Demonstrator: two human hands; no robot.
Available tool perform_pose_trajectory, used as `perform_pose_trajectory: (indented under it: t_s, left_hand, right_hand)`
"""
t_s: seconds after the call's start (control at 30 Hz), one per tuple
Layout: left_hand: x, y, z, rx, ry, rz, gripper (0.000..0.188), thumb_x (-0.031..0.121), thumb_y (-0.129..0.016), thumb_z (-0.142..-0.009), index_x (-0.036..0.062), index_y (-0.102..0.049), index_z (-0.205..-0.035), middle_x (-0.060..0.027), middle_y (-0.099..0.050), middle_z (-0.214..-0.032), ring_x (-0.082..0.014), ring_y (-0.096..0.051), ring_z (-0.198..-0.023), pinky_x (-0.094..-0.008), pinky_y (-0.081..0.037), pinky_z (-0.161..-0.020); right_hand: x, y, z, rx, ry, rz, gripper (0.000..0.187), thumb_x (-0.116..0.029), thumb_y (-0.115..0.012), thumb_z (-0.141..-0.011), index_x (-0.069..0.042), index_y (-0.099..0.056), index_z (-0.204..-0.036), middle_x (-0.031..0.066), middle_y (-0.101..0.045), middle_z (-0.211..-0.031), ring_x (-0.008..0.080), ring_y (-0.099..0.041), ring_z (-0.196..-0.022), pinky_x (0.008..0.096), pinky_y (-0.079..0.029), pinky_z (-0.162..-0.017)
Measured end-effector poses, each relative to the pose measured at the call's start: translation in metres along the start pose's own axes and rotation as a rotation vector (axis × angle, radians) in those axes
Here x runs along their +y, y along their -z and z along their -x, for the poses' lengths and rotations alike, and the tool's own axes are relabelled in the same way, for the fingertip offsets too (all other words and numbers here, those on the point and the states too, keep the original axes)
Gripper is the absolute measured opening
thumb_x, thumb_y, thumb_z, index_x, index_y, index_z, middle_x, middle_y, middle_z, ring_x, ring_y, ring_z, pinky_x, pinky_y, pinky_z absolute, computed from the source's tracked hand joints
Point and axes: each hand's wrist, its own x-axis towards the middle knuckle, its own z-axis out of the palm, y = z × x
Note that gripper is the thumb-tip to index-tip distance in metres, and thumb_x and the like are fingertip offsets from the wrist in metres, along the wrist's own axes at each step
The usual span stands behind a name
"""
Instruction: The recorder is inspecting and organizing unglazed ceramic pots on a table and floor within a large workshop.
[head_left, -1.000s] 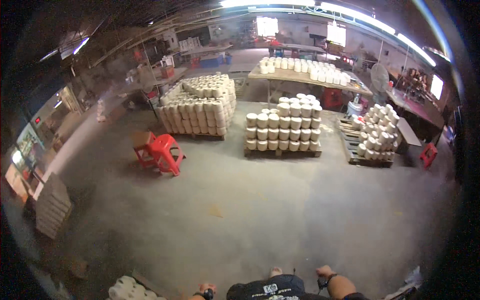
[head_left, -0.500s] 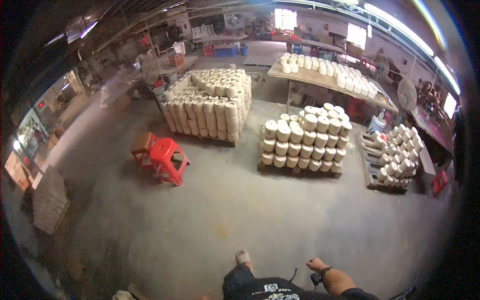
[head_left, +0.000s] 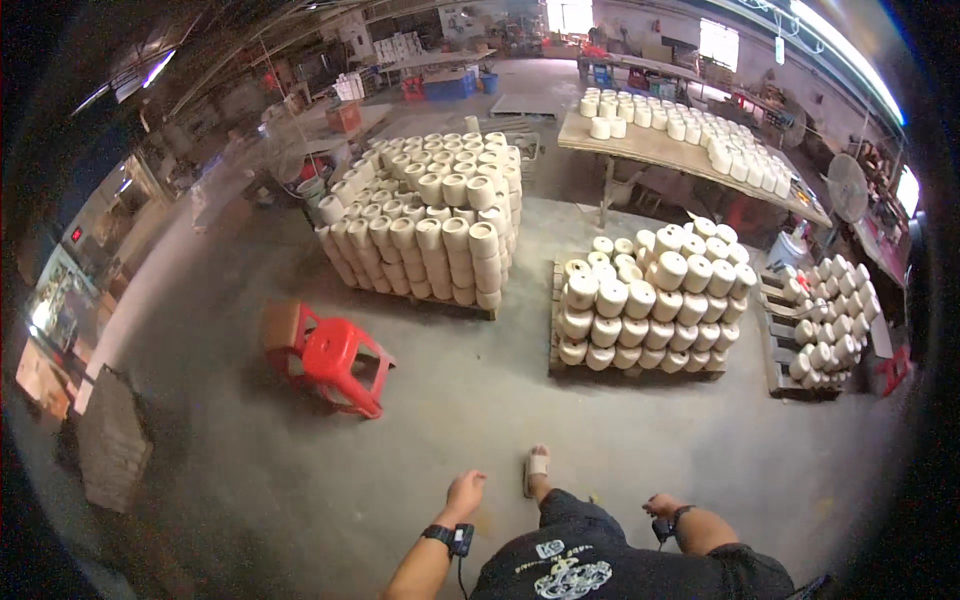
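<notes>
Standing before stacked containers is a red stool.

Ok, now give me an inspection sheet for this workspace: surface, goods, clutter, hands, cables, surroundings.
Surface: grey floor, faintly stained.
Goods: cream cylinders stacked in tiers on three pallets; many in the left-hand stack show open tops.
Clutter: red stool and brown-topped stool standing close together, ahead and to the left.
Hands: left hand and right hand above the floor; nothing seen in either.
Cables: thin black cord running down from the left wrist device.
Surroundings: table bearing more cylinders, round fan, ceiling tube light.
</notes>
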Motion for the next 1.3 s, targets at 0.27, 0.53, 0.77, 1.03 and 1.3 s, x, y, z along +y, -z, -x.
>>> perform_pose_trajectory:
  t_s: [0.27, 0.53, 0.77, 1.03, 1.3]
  left_hand:
    - [0.043, 0.066, -0.107, -0.044, 0.13, -0.105, 0.014, 0.012, -0.059, -0.086, 0.0123, -0.069, -0.095, -0.0151, -0.062, -0.097, -0.0354, -0.061, -0.091, -0.0439, -0.049, -0.082]
    - [0.063, 0.114, -0.228, -0.051, 0.122, -0.182, 0.016, 0.007, -0.056, -0.087, 0.0116, -0.071, -0.093, -0.0153, -0.063, -0.095, -0.0362, -0.061, -0.09, -0.0438, -0.05, -0.08]
    - [0.081, 0.128, -0.41, -0.074, 0.042, 0.022, 0.009, 0.012, -0.069, -0.081, 0.0066, -0.071, -0.089, -0.0132, -0.066, -0.083, -0.0248, -0.065, -0.073, -0.0351, -0.052, -0.069]
    - [0.189, 0.134, -0.633, -0.275, -0.186, 0.154, 0.009, 0.006, -0.067, -0.081, 0.0036, -0.07, -0.089, -0.012, -0.067, -0.084, -0.0248, -0.065, -0.074, -0.034, -0.052, -0.07]
    - [0.281, 0.119, -0.767, -0.479, -0.352, 0.302, 0.016, 0.005, -0.061, -0.087, 0.0043, -0.069, -0.1, -0.012, -0.067, -0.091, -0.0234, -0.065, -0.079, -0.0324, -0.052, -0.072]
  right_hand:
    - [-0.171, 0.114, -0.114, 0.079, 0.098, -0.071, 0.038, -0.036, -0.057, -0.085, -0.002, -0.07, -0.096, 0.016, -0.07, -0.088, 0.0318, -0.066, -0.082, 0.0437, -0.051, -0.077]
    - [-0.347, 0.252, -0.12, 0.255, 0.339, -0.007, 0.038, -0.035, -0.057, -0.081, -0.002, -0.069, -0.094, 0.0235, -0.068, -0.093, 0.0408, -0.064, -0.09, 0.0459, -0.051, -0.081]
    - [-0.359, 0.301, -0.161, 0.317, 0.202, -0.058, 0.039, -0.034, -0.059, -0.08, -0.002, -0.07, -0.097, 0.0245, -0.067, -0.098, 0.0419, -0.063, -0.094, 0.0456, -0.05, -0.085]
    - [-0.344, 0.317, -0.162, 0.154, -0.191, -0.224, 0.037, -0.034, -0.063, -0.084, 0.002, -0.071, -0.089, 0.0117, -0.07, -0.078, 0.0199, -0.065, -0.071, 0.0348, -0.052, -0.069]
    - [-0.39, 0.394, -0.202, 0.154, -0.189, -0.316, 0.03, -0.031, -0.06, -0.082, -0.006, -0.071, -0.096, 0.0176, -0.07, -0.09, 0.0317, -0.065, -0.082, 0.0429, -0.051, -0.077]
